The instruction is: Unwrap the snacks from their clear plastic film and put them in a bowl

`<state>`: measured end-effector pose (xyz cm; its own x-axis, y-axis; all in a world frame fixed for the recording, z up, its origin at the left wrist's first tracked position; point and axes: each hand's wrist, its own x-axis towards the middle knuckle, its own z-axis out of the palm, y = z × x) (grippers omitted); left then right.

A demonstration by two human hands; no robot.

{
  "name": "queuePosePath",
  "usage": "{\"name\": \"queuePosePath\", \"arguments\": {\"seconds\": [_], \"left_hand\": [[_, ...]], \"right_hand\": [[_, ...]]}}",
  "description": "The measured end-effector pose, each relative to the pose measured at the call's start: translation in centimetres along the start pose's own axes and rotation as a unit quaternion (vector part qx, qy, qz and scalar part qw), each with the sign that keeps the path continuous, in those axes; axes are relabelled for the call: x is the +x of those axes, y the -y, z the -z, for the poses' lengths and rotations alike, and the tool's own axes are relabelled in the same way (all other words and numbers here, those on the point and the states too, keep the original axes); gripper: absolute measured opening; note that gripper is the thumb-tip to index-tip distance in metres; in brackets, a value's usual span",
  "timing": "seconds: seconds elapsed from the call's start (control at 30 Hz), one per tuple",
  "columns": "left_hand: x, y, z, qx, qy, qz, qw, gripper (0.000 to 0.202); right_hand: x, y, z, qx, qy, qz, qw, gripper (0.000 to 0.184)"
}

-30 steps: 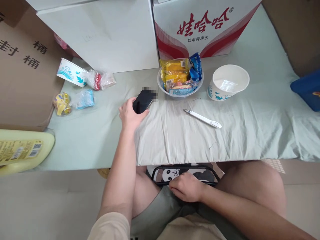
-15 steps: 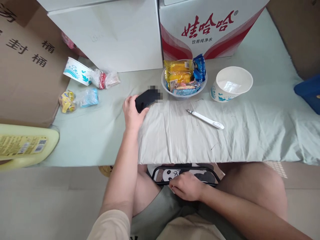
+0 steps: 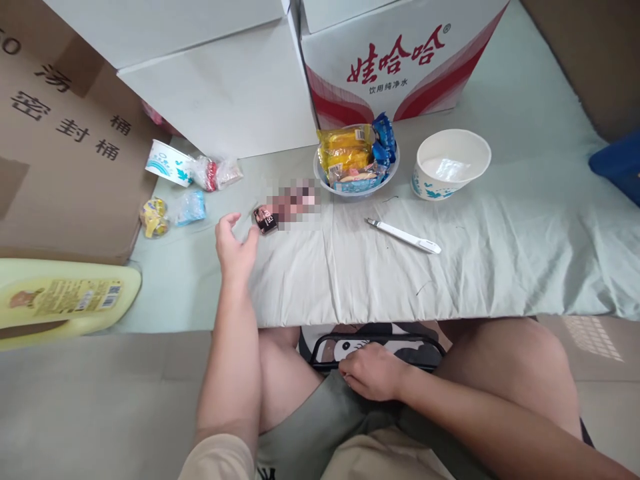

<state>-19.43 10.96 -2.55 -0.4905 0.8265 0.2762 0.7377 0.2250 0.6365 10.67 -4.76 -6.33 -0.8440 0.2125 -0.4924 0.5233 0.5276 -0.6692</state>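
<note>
My left hand [image 3: 237, 245] is open, thumb and fingers apart, just left of a phone [image 3: 267, 220] lying on the cloth. The phone's display is lit, and most of it is blurred by blocks. My right hand [image 3: 374, 371] rests low over my lap by the black metal frame [image 3: 425, 341], its fingers curled closed; whatever is in them is hidden. Beyond the phone stands a clear bowl [image 3: 356, 193] of wrapped snacks [image 3: 347, 143]. A white utility knife [image 3: 404, 236] lies nearer to me, and a paper cup [image 3: 440, 185] stands to its upper right.
Several wrapped snacks [image 3: 191, 207] lie at the left near a tilted paper cup [image 3: 169, 163]. White cartons [image 3: 390, 60] line the back, a brown carton [image 3: 65, 193] the left. A yellow-green jug [image 3: 70, 270] is at the front left, a blue object [image 3: 617, 167] at the far right.
My left hand has let go of the phone and drawn back to the left. The phone's dark screen is now lit. The view has shifted slightly; my right hand stays in place.
</note>
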Motion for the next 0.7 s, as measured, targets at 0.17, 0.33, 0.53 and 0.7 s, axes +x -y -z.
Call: {"name": "queuePosePath", "arguments": {"seconds": [0.17,0.33,0.53,0.7], "left_hand": [[3.2,0.4,-0.7,0.005,0.015,0.036,0.999,0.034],[8.7,0.9,0.1,0.106,0.077,0.024,0.991,0.029],[14.4,2.1,1.3,0.158,0.092,-0.006,0.983,0.048],[17.3,2.3,-0.7,0.181,0.105,-0.022,0.978,0.074]], "right_hand": [[-0.2,-0.2,-0.9,-0.011,-0.004,-0.004,1.000,0.032],[-0.5,-0.5,-1.4,0.004,0.002,0.002,1.000,0.033],[0.2,-1.3,-1.3,0.012,-0.006,-0.040,0.999,0.032],[0.9,-1.7,-0.9,0.044,0.023,-0.075,0.996,0.033]]}}
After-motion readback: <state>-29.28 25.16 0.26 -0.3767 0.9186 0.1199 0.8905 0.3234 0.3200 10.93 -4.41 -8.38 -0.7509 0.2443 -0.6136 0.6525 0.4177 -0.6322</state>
